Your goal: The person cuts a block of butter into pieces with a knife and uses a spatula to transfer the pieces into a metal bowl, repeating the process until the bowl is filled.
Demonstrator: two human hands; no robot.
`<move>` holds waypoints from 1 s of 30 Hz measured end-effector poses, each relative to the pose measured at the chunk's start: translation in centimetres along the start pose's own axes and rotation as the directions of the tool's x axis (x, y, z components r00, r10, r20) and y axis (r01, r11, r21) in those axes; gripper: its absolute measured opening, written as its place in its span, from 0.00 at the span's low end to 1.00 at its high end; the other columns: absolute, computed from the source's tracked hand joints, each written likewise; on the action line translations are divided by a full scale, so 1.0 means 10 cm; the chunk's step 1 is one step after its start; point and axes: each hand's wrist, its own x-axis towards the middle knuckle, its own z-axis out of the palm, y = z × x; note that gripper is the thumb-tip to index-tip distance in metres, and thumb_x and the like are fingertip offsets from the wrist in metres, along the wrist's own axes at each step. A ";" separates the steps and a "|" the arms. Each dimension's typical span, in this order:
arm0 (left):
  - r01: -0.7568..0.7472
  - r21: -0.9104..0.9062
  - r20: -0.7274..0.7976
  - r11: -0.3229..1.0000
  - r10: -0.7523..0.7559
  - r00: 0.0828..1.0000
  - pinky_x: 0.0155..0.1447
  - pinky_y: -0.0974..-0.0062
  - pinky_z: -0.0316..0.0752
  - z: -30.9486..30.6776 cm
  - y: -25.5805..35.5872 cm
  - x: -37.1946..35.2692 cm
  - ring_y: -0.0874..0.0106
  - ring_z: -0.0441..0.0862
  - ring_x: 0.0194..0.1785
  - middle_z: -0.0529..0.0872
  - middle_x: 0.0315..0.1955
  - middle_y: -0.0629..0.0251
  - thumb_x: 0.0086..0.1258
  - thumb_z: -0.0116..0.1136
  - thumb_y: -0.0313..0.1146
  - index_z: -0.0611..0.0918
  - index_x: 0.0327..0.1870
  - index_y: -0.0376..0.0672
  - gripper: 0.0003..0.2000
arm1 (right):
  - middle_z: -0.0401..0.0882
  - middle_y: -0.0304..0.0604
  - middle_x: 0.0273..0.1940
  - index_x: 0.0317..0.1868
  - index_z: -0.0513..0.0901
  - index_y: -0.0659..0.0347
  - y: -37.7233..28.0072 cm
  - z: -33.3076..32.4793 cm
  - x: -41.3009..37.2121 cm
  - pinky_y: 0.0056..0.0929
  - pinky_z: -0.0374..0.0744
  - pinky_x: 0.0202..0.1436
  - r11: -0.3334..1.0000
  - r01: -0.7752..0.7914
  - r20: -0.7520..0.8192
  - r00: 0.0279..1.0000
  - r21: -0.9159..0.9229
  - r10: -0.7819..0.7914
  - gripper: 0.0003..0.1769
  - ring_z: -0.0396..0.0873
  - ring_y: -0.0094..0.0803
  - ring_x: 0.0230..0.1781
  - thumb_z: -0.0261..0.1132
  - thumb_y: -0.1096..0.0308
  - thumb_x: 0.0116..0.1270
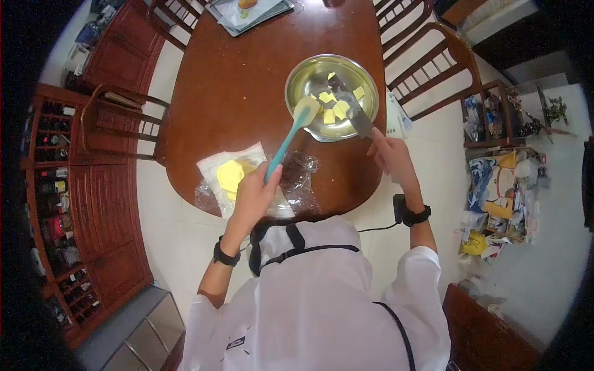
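Left hand (252, 196) grips a spatula (291, 137), right hand (391, 157) a knife (357, 117), both meeting over butter cubes (331, 106) in the bowl (297, 77). A hard scrape could skid that bowl off the table (247, 80) edge.

No lettering is coming out readable. A small patch (235, 342) on the white coat (322, 297), a printed packet (396, 117) beside the bowl (297, 74) and bottle labels (52, 185) on the shelves are all showing too small to make out.
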 end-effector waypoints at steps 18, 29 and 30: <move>-0.324 0.421 -0.239 0.847 0.449 0.861 0.38 0.55 0.71 0.05 -0.26 0.11 0.51 0.75 0.40 0.73 0.35 0.51 0.55 0.60 0.17 0.74 0.50 0.37 0.19 | 0.71 0.43 0.16 0.27 0.81 0.68 0.02 0.00 -0.15 0.32 0.66 0.23 0.946 0.167 -0.148 0.965 -0.277 -0.214 0.29 0.68 0.27 0.17 0.58 0.49 0.75; -0.258 0.392 -0.241 0.883 0.369 0.898 0.42 0.55 0.70 0.04 -0.22 0.10 0.48 0.75 0.41 0.73 0.35 0.50 0.59 0.61 0.19 0.72 0.41 0.35 0.12 | 0.76 0.57 0.21 0.29 0.81 0.67 -0.10 0.02 -0.15 0.40 0.70 0.26 0.876 0.187 -0.083 0.965 -0.445 -0.248 0.27 0.75 0.49 0.21 0.60 0.49 0.73; -0.257 0.392 -0.241 0.883 0.368 0.898 0.42 0.55 0.70 0.04 -0.22 0.10 0.48 0.75 0.41 0.73 0.35 0.50 0.59 0.61 0.19 0.72 0.41 0.35 0.12 | 0.76 0.57 0.21 0.29 0.81 0.67 -0.07 0.02 -0.12 0.40 0.70 0.26 0.876 0.187 -0.082 0.965 -0.445 -0.248 0.27 0.75 0.49 0.21 0.60 0.49 0.73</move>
